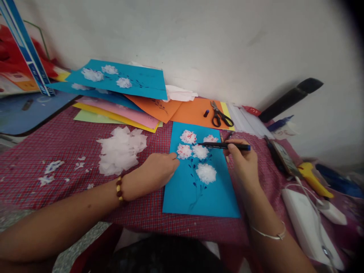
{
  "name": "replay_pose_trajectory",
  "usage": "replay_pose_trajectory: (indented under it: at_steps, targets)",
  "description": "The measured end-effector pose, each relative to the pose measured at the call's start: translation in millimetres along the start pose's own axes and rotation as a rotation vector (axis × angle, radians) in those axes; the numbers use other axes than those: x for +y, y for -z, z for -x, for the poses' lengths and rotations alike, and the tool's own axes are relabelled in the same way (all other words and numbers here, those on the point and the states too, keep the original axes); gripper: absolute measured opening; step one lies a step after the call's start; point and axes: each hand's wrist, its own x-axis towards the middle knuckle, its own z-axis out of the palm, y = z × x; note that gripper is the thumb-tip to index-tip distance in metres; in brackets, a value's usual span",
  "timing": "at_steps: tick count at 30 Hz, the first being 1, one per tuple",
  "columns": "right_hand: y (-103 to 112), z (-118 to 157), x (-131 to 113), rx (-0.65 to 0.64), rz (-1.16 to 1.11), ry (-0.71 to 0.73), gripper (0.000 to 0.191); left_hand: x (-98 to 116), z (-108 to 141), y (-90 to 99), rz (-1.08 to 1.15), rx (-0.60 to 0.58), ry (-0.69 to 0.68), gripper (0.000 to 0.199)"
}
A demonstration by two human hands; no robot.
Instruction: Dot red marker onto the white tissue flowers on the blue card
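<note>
A blue paper sheet (179,193) lies in front of me, with several crumpled tissue flowers and a drawn stem with small dark leaves. Some upper flowers (184,151) carry red marks; the lowest tissue flower (206,173) is plain white. My right hand (241,159) grips a dark marker (239,146) with a blue end, held almost level, its tip over the upper flowers. My left hand (155,172) is closed at the sheet's left edge, fingertips beside a red-marked flower; whatever they pinch, if anything, is hidden.
Left of the sheet is a heap of white tissue pieces (121,149), with scraps farther left. Behind are stacked coloured papers and another flowered blue sheet (145,81). Scissors (220,115) and a small dark cap (206,113) rest on orange paper. A white power strip (307,223) lies right.
</note>
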Motion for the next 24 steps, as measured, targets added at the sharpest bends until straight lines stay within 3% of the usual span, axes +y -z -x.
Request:
replay_pose_trajectory:
  at_steps: [3,8,14,20,24]
  targets:
    - [-2.9,1.5,0.2,-0.07,0.024,-0.027,0.014,0.4,-0.7,0.3,-0.004,-0.02,0.012,0.017]
    - [1.6,0.9,3.4,0.003,-0.026,-0.001,0.013,0.9,-1.5,1.2,-0.02,-0.034,0.014,0.018]
    - [8.9,-1.7,0.2,-0.118,-0.01,-0.037,0.009,0.5,-1.9,1.5,-0.02,-0.041,0.024,0.016]
    - [22.3,-7.6,0.1,0.036,-0.159,0.058,0.007,3.3,-2.3,8.0,-0.023,-0.071,0.022,0.017]
    - [18.6,-3.0,3.5,-0.17,-0.012,0.029,0.012,3.5,-2.2,11.4,-0.015,-0.077,0.029,0.017]
